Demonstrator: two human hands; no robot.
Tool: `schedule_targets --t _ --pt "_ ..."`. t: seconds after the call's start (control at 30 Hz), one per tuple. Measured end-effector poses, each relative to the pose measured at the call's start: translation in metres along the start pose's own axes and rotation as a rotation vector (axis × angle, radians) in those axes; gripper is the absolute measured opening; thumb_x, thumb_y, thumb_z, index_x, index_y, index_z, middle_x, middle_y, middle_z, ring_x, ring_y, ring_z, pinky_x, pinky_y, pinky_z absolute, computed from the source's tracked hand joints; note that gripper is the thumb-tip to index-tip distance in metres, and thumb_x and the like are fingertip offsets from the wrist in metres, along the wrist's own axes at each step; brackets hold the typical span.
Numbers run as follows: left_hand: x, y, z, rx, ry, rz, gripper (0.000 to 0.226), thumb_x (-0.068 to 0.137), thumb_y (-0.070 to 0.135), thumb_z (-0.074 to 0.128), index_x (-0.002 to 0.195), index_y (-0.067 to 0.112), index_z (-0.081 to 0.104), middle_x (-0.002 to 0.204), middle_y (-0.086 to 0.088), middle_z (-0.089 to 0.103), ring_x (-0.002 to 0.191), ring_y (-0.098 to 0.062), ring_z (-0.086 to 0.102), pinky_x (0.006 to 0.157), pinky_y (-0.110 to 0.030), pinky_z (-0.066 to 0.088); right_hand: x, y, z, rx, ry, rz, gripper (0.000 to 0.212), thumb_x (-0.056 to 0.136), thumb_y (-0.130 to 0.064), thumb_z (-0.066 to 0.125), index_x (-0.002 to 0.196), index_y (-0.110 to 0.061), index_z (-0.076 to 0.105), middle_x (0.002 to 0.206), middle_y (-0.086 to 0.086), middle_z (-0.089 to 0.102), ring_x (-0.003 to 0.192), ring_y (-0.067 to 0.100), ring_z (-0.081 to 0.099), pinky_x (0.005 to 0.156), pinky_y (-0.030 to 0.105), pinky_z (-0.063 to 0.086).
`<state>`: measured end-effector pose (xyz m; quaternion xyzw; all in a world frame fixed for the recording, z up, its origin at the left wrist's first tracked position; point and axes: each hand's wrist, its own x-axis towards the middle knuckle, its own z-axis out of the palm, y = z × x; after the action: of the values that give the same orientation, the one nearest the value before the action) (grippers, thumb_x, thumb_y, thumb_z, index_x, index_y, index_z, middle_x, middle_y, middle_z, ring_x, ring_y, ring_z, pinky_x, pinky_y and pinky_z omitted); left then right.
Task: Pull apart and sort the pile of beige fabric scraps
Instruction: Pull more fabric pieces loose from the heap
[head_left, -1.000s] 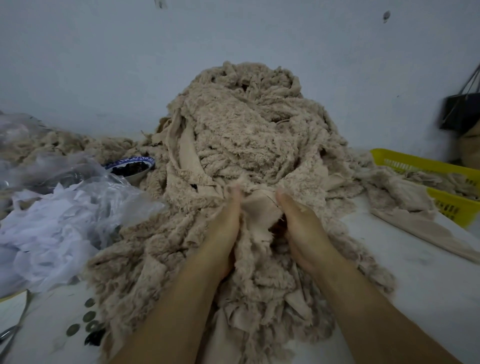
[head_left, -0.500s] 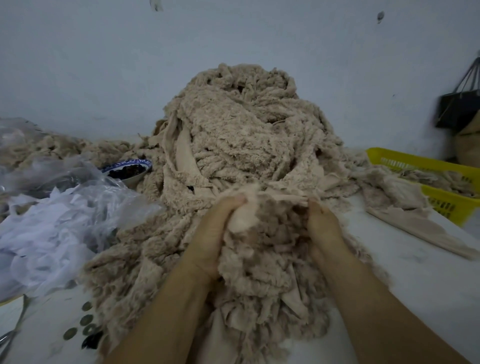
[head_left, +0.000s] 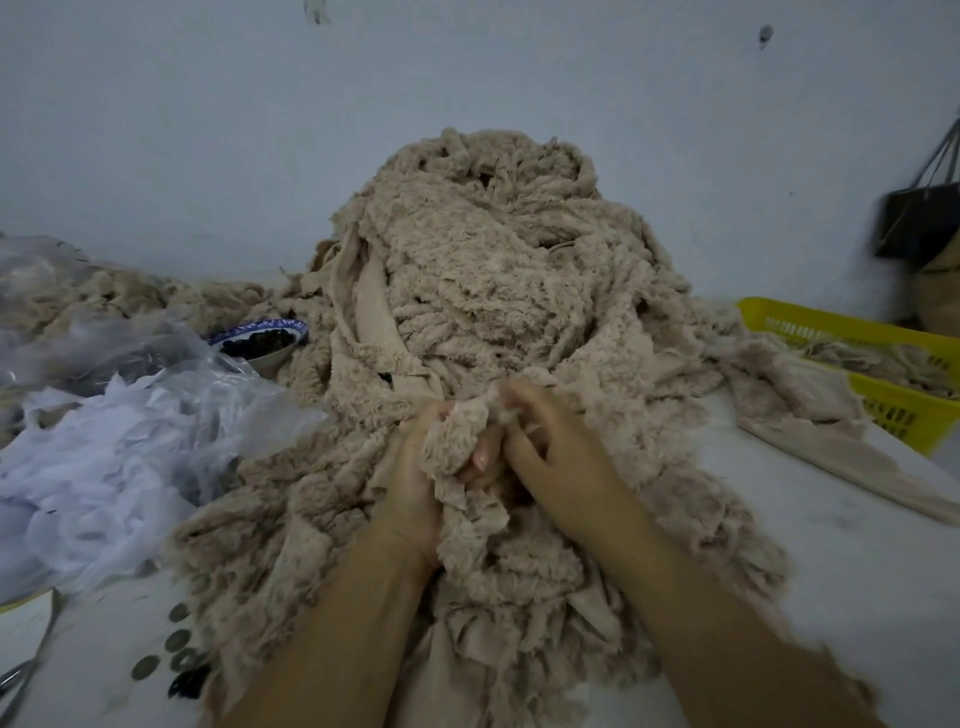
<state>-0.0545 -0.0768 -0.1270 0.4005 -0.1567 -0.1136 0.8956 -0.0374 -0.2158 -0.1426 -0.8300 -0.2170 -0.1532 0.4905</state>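
While the left hand (head_left: 413, 483) and right hand (head_left: 563, 460) both clench one fleecy beige scrap (head_left: 454, 441) at frame centre, against the foot of the pile (head_left: 493, 270), recommended practice: pull outward evenly, keeping tangled neighbours down

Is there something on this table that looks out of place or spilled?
Yes. A blue-rimmed bowl of dark pieces sits squeezed between a plastic bag and the beige pile, easy to tip. Small round discs lie loose on the table at lower left.
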Motion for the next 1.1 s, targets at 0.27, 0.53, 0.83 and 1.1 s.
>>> schedule_targets --t 0.27,0.53,0.83,1.1 --pt "-0.003 0.01 -0.005 -0.127 0.071 0.129 0.05 0.084 0.024 0.038 0.036 0.014 0.049 0.036 0.003 0.037 0.035 -0.008 0.021 0.031 -0.018 0.032 0.012 0.03 0.001 -0.265 -0.074 0.065 0.036 0.105 -0.021 0.044 0.07 -0.015 0.04 0.066 -0.003 0.04 0.063 0.013 0.039 0.06 0.033 0.027" --pt "0.005 0.012 -0.011 -0.049 0.469 0.06 0.053 0.098 0.052 0.051 0.083 0.01 0.079 0.08 -0.006 0.074 0.069 -0.021 0.07 0.065 -0.033 0.063 0.004 0.023 -0.015 -0.052 0.082 0.356 0.029 0.103 -0.044 0.042 0.117 -0.026 0.06 0.127 0.003 0.053 0.109 0.008 0.054 0.089 0.024 0.044" --pt "0.005 -0.003 -0.001 0.343 0.399 0.045 0.056 0.089 0.072 0.046 0.102 0.029 0.08 0.114 -0.003 0.075 0.108 -0.017 0.071 0.084 -0.031 0.057 -0.005 -0.012 0.009 0.124 -0.213 0.194 0.016 0.096 -0.052 0.052 0.087 -0.041 0.06 0.078 -0.026 0.064 0.074 -0.014 0.059 0.064 0.011 0.043" --pt "0.006 -0.005 0.005 0.315 0.382 0.032 0.077 0.087 0.074 0.034 0.132 0.017 0.06 0.126 -0.007 0.07 0.116 -0.021 0.066 0.1 -0.039 0.05 0.007 -0.003 -0.01 0.828 0.132 0.577 0.042 0.098 -0.05 0.053 0.093 -0.019 0.081 0.097 0.006 0.078 0.093 0.02 0.075 0.082 0.037 0.059"
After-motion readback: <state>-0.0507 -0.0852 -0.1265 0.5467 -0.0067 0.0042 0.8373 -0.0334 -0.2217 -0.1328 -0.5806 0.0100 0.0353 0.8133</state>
